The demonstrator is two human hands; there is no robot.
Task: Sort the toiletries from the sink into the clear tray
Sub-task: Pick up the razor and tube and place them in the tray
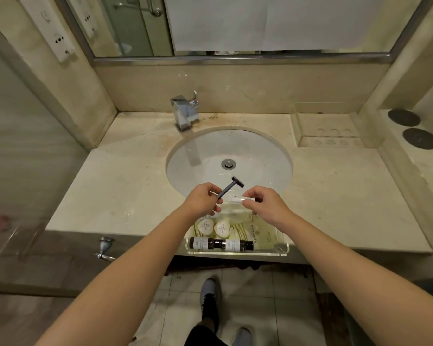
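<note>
Now left hand (202, 199) pinches razor (231, 188) —

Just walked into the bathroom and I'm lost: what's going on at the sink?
A person stands at the vanity sorting toiletries. The left hand pinches a dark razor by its handle, and the right hand holds a small white tube, both above the near rim of the sink. The basin looks clear of toiletries. Below the hands, the clear tray at the counter edge already holds two dark bottles, two heart-shaped white items and flat packets.
</note>
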